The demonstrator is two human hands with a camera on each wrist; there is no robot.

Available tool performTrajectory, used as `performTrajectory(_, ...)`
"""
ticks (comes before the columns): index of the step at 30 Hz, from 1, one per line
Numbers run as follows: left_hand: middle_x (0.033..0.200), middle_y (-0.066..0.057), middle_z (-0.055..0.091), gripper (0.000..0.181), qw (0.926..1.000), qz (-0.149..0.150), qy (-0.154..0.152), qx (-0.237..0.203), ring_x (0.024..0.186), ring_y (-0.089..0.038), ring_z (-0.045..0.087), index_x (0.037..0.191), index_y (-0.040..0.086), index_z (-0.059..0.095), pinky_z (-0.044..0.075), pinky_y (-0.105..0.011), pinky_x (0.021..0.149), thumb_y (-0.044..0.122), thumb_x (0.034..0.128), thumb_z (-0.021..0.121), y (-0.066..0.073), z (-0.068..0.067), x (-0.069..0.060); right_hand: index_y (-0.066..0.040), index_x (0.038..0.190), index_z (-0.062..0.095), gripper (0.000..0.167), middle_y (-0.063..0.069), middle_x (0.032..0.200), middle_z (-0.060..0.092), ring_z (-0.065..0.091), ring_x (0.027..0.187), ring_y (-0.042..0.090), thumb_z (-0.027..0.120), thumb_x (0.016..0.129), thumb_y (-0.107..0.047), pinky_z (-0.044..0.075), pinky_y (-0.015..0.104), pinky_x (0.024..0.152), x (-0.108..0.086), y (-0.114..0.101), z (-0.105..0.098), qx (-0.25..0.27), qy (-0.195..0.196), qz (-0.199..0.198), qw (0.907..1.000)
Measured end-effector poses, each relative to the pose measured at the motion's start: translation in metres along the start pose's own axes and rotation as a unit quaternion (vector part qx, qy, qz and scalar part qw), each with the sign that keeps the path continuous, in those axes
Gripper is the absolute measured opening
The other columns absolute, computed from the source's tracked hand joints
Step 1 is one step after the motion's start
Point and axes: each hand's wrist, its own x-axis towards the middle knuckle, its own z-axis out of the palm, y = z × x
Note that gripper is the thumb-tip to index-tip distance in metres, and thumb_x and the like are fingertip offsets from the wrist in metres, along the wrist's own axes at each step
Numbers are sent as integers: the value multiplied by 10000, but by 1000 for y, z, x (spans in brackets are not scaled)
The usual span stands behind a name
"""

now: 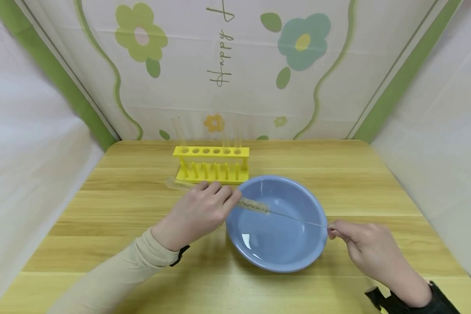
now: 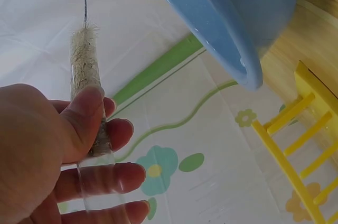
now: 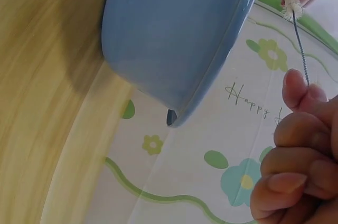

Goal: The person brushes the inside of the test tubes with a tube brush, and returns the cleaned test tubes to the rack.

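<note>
- Glass test tube (image 1: pixel 175 184): tilted across the left hand, its mouth over the blue basin (image 1: pixel 294 255) and its rounded end on the side away from it, near the yellow test-tube rack (image 1: pixel 221 178).
- Left hand (image 1: pixel 202 211): closed round the tube, thumb on one side, fingers curled behind.
- Right hand (image 1: pixel 377 246): thumb and forefinger pinch the outer end of the wire handle (image 1: pixel 296 218); the remaining fingers are folded in.
- Test-tube brush (image 1: pixel 253 205): bristles mostly inside the tube, the tuft nearest the handle showing at the mouth.
- Handling, tube: probably light, rigid and brittle, and slippery if wet; best held along the middle of the barrel with modest pressure, clear of the thin lip.
- Handling, brush: bristles presumably soft and springy, dragging on the glass; the thin twisted wire would likely bend under a sideways load, so the grip belongs at its end, pulling in line with the tube.
</note>
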Motion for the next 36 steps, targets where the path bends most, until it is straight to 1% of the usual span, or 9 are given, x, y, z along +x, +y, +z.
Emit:
performTrajectory(7, 850, -69, 640, 228, 9998, 19, 218, 18, 704, -214, 611, 1030, 23, 675, 537, -312, 603, 4, 1007, 449, 3, 2, -1, -220, 835, 668, 457, -153, 722, 664, 602, 571, 14, 325, 1077, -400, 432, 161, 471, 0, 0, 0, 112, -203, 26, 9997)
performTrajectory(11, 845, -62, 632, 210, 9993, 86, 361, 65, 708, -209, 611, 1002, 38, 677, 540, -314, 610, 16, 1010, 468, 4, 3, 1, -238, 838, 662, 372, -182, 741, 648, 606, 611, 8, 397, 1062, -373, 436, 162, 500, 0, 0, -1, 218, -396, 137, 9989)
performTrajectory(15, 849, -49, 633, 146, 9981, 281, 549, 17, 731, -200, 626, 1007, 58, 693, 558, -305, 643, 65, 996, 548, 12, 5, 5, -224, 876, 687, 140, -194, 795, 653, 611, 691, -16, 620, 961, -136, 481, 142, 584, 3, -7, 0, 606, -691, 300, 9953)
performTrajectory(19, 854, -25, 635, 151, 9962, 545, 676, 51, 722, -171, 608, 1037, 91, 726, 549, -270, 638, 74, 971, 591, 25, 6, 13, -196, 917, 692, 278, -156, 819, 649, 547, 688, -46, 691, 832, 69, 458, 106, 579, 12, -18, 4, 1430, -1171, 456, 9817)
performTrajectory(21, 860, -21, 639, 177, 9956, 586, 721, 87, 721, -167, 600, 1046, 106, 739, 550, -269, 642, 45, 941, 610, 29, 7, 16, -191, 917, 676, 284, -144, 803, 630, 513, 664, -53, 670, 853, 86, 441, 118, 539, 16, -22, 6, 1900, -1412, 571, 9699)
performTrajectory(24, 855, -18, 632, 197, 9952, 571, 778, 134, 709, -167, 578, 1040, 117, 744, 556, -280, 648, 25, 917, 620, 33, 6, 19, -207, 893, 640, 286, -155, 710, 547, 449, 604, -63, 614, 911, 78, 418, 154, 483, 21, -26, 7, 2632, -1692, 852, 9459)
performTrajectory(30, 823, -7, 593, 226, 9934, 609, 948, 236, 656, -152, 521, 1023, 114, 739, 538, -268, 605, 9, 938, 558, 38, 3, 24, -166, 876, 618, 301, -48, 588, 416, 380, 528, -48, 482, 992, 77, 371, 189, 423, 26, -28, 11, 4068, -2159, 1159, 8800)
performTrajectory(34, 801, -2, 564, 255, 9926, 576, 1026, 312, 628, -144, 478, 1014, 108, 732, 517, -259, 583, -5, 943, 514, 39, 1, 24, -119, 863, 610, 293, 7, 542, 370, 344, 458, 15, 437, 1014, 64, 309, 203, 378, 28, -29, 14, 4720, -2411, 1267, 8385)
performTrajectory(36, 785, 1, 544, 253, 9924, 556, 1043, 336, 615, -142, 452, 1006, 105, 725, 498, -252, 570, -7, 943, 507, 39, 0, 25, -100, 863, 606, 292, 26, 528, 347, 325, 428, 59, 420, 1021, 60, 286, 209, 367, 28, -30, 16, 4944, -2495, 1345, 8217)
